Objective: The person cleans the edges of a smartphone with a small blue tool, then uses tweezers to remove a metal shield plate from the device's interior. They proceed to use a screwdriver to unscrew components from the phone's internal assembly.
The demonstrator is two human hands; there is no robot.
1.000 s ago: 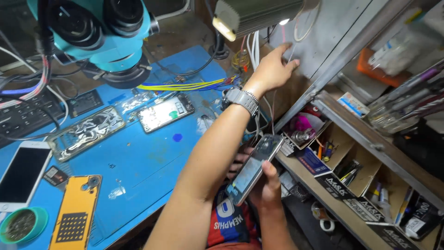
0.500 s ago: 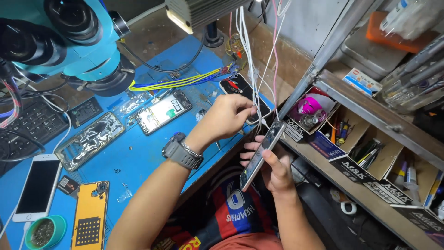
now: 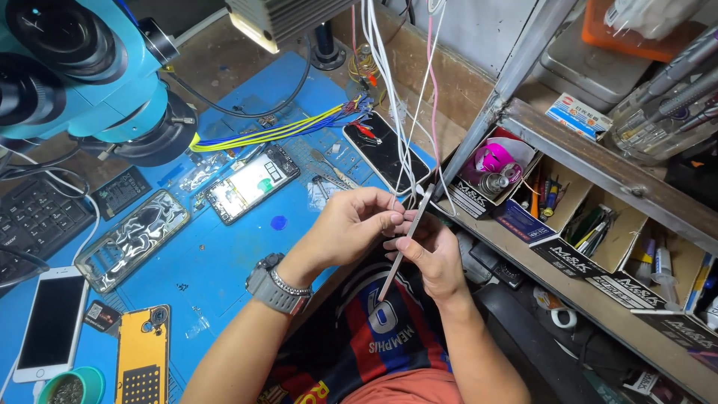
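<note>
My right hand grips a thin dark smartphone, seen edge-on and tilted over my lap. My left hand, with a metal wristwatch on the wrist, pinches at the phone's upper end, where white and pink cables hang down from above. Whether a cable plug sits between its fingers is hidden. Both hands meet at the front edge of the blue work mat.
On the mat lie an opened phone, a clear case, a yellow case, a white phone and a black phone. A teal microscope stands at the left. Shelf boxes of small tools fill the right.
My left hand came down from the high cables to the phone's top end. The phone turned edge-on, and the view shifted right.
</note>
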